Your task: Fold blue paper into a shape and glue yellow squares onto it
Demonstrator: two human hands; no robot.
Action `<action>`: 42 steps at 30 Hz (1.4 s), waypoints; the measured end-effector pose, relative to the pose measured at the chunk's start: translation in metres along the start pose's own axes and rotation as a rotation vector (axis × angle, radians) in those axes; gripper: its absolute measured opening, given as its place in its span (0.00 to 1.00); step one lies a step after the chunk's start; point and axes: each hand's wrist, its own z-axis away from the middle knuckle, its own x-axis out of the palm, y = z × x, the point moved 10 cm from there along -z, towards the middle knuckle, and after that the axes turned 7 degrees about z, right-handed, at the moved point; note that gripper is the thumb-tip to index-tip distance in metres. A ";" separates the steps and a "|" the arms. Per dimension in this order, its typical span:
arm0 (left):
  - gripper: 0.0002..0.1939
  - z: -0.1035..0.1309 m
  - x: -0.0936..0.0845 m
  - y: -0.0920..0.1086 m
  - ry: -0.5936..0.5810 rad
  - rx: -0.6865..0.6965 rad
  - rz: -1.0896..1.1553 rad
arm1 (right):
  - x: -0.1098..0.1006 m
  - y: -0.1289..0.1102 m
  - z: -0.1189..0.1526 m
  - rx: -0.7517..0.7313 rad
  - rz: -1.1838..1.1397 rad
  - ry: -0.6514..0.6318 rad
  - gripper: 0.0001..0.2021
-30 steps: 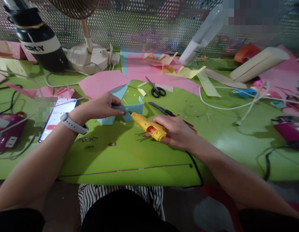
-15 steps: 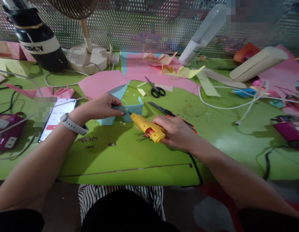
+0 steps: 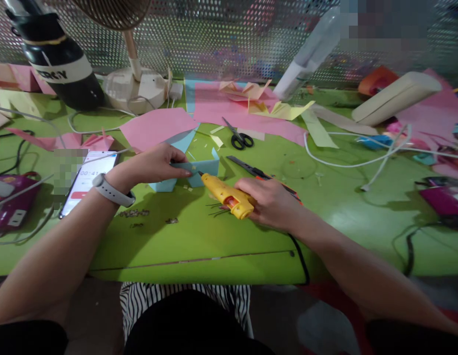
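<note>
Both hands engaged: left hand [image 3: 160, 162] pinching blue paper [image 3: 199, 170], right hand [image 3: 271, 202] clamped on glue gun [image 3: 227, 195]; nozzle barely shifted, still at fold.

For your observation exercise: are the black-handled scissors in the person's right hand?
No: the scissors lie on the green table beyond the hands, while the right hand grips a yellow glue gun.

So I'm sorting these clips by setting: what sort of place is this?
Probably a paper-craft workbench: a green table strewn with pink paper sheets, scissors among the offcuts, and the right hand holding a yellow glue gun at a folded blue paper piece.
</note>
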 end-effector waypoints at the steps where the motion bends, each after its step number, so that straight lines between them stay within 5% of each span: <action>1: 0.17 0.000 0.000 0.000 0.001 -0.006 -0.005 | 0.000 -0.001 0.000 -0.007 0.001 0.000 0.11; 14: 0.16 0.001 -0.001 0.000 0.001 0.019 -0.019 | 0.004 0.003 0.002 0.010 -0.060 -0.047 0.06; 19: 0.15 0.003 -0.007 0.002 0.032 0.006 -0.031 | -0.019 0.009 0.001 0.025 -0.205 0.073 0.10; 25: 0.16 0.002 -0.011 -0.004 0.041 0.019 -0.039 | -0.047 0.072 0.011 0.362 0.088 0.123 0.17; 29: 0.19 0.000 -0.014 -0.002 0.062 0.101 -0.003 | -0.025 0.137 0.034 0.689 0.270 -0.159 0.16; 32: 0.18 0.000 -0.015 -0.004 0.064 0.095 -0.005 | -0.009 0.155 0.044 0.725 0.284 -0.323 0.16; 35: 0.17 0.000 -0.015 -0.003 0.059 0.075 -0.039 | -0.007 0.149 0.047 0.686 0.270 -0.384 0.18; 37: 0.17 0.001 -0.016 -0.002 0.072 0.078 -0.061 | -0.021 0.133 0.040 0.625 0.263 -0.303 0.17; 40: 0.18 0.000 -0.016 -0.002 0.089 0.077 -0.069 | -0.039 0.093 0.024 0.443 0.142 -0.136 0.14; 42: 0.18 0.000 -0.016 -0.004 0.085 0.057 -0.062 | -0.027 0.062 0.017 0.278 -0.051 -0.194 0.14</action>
